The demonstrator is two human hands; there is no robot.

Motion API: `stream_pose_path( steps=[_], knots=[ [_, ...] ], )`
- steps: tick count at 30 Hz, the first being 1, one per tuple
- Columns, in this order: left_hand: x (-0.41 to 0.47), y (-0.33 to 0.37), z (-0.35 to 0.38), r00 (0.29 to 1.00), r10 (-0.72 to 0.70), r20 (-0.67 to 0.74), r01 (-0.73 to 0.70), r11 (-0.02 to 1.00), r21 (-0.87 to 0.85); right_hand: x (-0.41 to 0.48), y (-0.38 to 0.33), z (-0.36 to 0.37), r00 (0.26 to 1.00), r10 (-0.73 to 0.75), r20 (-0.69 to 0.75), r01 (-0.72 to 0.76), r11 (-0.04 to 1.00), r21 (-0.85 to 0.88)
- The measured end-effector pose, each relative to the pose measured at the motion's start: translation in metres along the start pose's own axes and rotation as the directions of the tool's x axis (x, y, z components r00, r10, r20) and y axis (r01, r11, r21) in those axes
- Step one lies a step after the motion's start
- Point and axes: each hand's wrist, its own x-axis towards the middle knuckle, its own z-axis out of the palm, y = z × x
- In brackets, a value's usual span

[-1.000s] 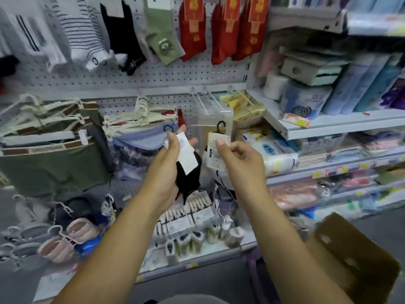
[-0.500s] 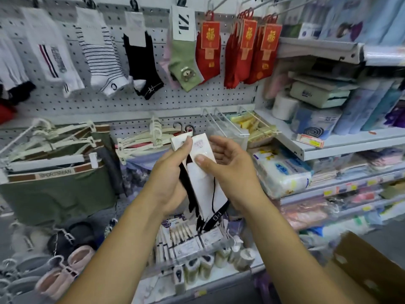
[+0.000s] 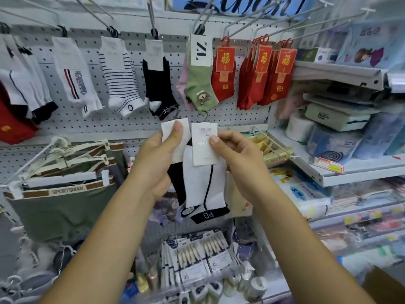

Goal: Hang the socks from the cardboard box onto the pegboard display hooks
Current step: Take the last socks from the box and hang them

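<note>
My left hand [image 3: 157, 156] pinches the paper card of a black sock pair [image 3: 177, 183], thumb on the card's front. My right hand [image 3: 236, 159] pinches the card of a white sock pair with black trim [image 3: 202, 189], which overlaps the black pair. Both pairs have small black hanger hooks at the top. Behind them the white pegboard [image 3: 122, 123] carries long metal hooks [image 3: 151, 16] with hanging socks: white, striped, black [image 3: 157, 84], green with a bear, and red [image 3: 258, 77]. A corner of the cardboard box [image 3: 385, 286] shows at bottom right.
Green underwear on white hangers [image 3: 61, 194] fills the left below the pegboard. Shelves on the right [image 3: 350, 170] hold boxes, tissue packs and rolls. Small carded goods and bottles [image 3: 197, 260] sit on the low shelf under my hands.
The view has tilted up toward the sock hooks. My hands rose with the two sock pairs, and the white pair now hangs full length in front of the black pair.
</note>
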Motion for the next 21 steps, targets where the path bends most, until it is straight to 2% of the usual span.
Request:
stream_pose_path(
  steps=[6, 11, 15, 18, 21],
  knots=[
    [0.027, 0.032, -0.026, 0.975, 0.064, -0.211, -0.079, 0.995, -0.061, 0.053, -0.011, 0.018, 0.998, -0.052, 0.037, 0.051, 0.999, 0.007],
    [0.040, 0.061, -0.055, 0.901, 0.126, -0.414, -0.173, 0.982, -0.077, 0.102, -0.014, 0.063, 0.985, -0.069, 0.159, 0.071, 0.997, -0.008],
    [0.050, 0.082, -0.078, 0.832, 0.254, -0.493, -0.289, 0.957, 0.007, 0.137, -0.015, 0.096, 0.962, -0.079, 0.263, 0.093, 0.995, -0.039],
    [0.050, 0.093, -0.099, 0.740, 0.366, -0.564, -0.347, 0.927, 0.146, 0.161, -0.016, 0.121, 0.935, -0.114, 0.337, 0.154, 0.984, -0.094],
    [0.043, 0.100, -0.123, 0.583, 0.484, -0.652, -0.400, 0.870, 0.289, 0.176, -0.016, 0.154, 0.904, -0.116, 0.412, 0.175, 0.979, -0.107]
  ],
)
